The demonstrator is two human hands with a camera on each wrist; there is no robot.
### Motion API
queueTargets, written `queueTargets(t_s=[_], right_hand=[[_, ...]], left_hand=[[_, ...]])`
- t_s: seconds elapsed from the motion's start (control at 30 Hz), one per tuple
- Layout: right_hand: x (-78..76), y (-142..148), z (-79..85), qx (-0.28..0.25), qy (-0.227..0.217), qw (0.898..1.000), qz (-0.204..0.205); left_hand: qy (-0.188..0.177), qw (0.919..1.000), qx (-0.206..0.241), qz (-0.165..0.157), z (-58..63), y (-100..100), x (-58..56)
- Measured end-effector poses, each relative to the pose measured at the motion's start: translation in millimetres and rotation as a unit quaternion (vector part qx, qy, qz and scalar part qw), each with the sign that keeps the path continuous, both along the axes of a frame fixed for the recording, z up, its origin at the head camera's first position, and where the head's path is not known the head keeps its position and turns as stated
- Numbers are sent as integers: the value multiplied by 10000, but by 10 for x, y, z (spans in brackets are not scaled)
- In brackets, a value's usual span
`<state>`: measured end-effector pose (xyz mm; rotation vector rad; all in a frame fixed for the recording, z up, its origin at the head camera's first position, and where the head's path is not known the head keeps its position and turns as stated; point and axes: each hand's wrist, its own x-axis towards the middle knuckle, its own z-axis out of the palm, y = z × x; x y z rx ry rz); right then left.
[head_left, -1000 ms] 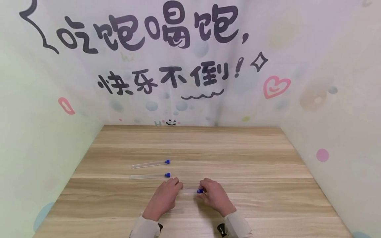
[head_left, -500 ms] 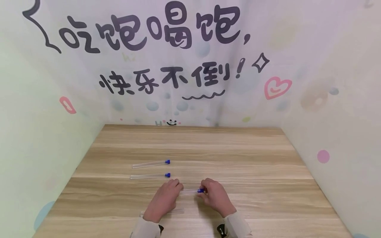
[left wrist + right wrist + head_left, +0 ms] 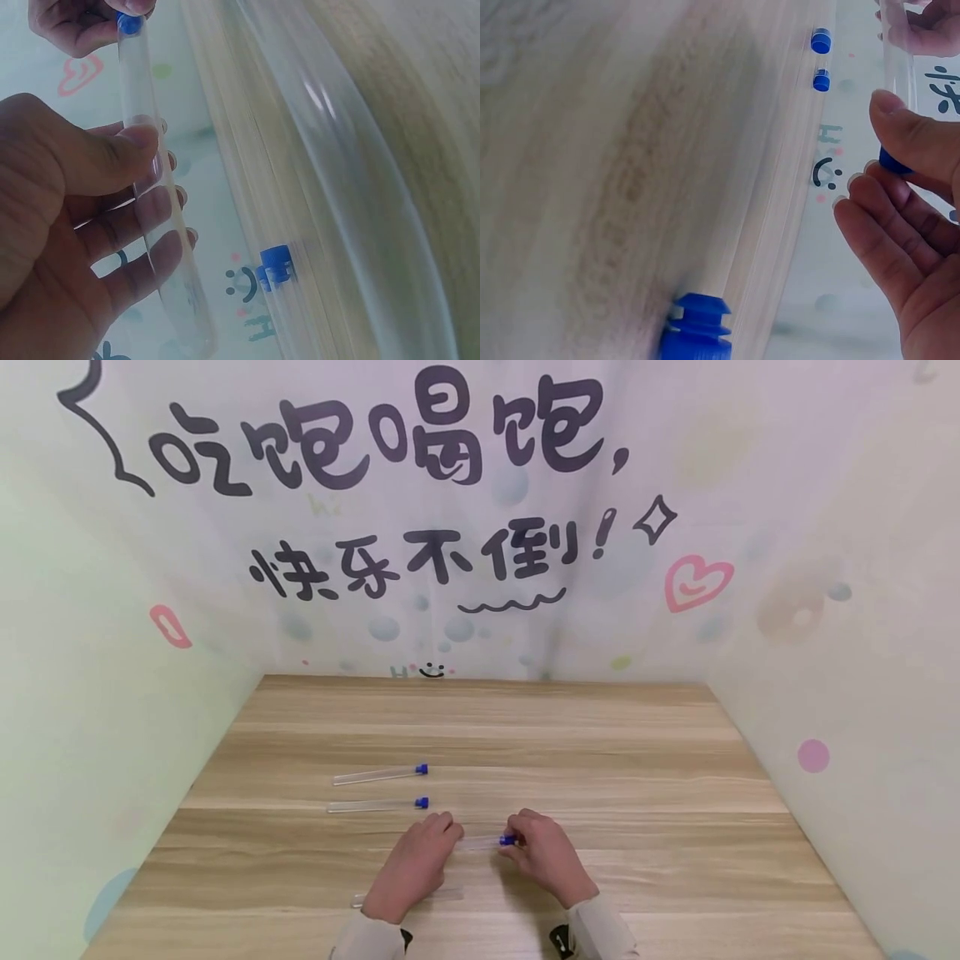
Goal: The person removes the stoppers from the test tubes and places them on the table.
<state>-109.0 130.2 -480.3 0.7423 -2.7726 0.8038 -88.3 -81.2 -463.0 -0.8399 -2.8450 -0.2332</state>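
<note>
My left hand [image 3: 416,864] holds a clear plastic test tube [image 3: 176,277], thumb on one side and fingers spread along the other. At the tube's right end, my right hand [image 3: 547,856] pinches its blue cap [image 3: 129,22] between thumb and forefinger. The other right fingers are loosely bent in the right wrist view. The cap sits at the tube's mouth, and the tube points left to right just above the table. Below my left wrist lies another clear tube [image 3: 448,894] with no cap on its visible end, partly hidden by that hand.
Two tubes with blue caps, a farther one [image 3: 375,776] and a nearer one [image 3: 367,807], lie side by side on the wooden table [image 3: 637,760]. A loose blue cap [image 3: 697,330] stands close to the right wrist camera. Printed wall sheeting [image 3: 480,635] borders the table's back and sides.
</note>
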Motion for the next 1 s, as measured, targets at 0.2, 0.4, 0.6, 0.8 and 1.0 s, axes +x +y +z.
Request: queueTargets(t_s=[0.2,0.4,0.6,0.8,1.0], right_hand=[[-10,6,1,81,3,9998,193],[-29,9,5,177,-45,9996,205],[-29,4,11,240,-80,9995,163],[-26,3,-4,263,-154,9995,86],[-13,35,-5,265,-182,9995,-40]], left_hand=[[19,10000,-40,22,-5,-16,-34],[170,9999,34,-3,-5,-32,-56],[150,9998,116,-38,-15,-43,-64],[155,9998,137,-11,-32,-65,-68],[158,9996,218,48,-55,-97,-64]])
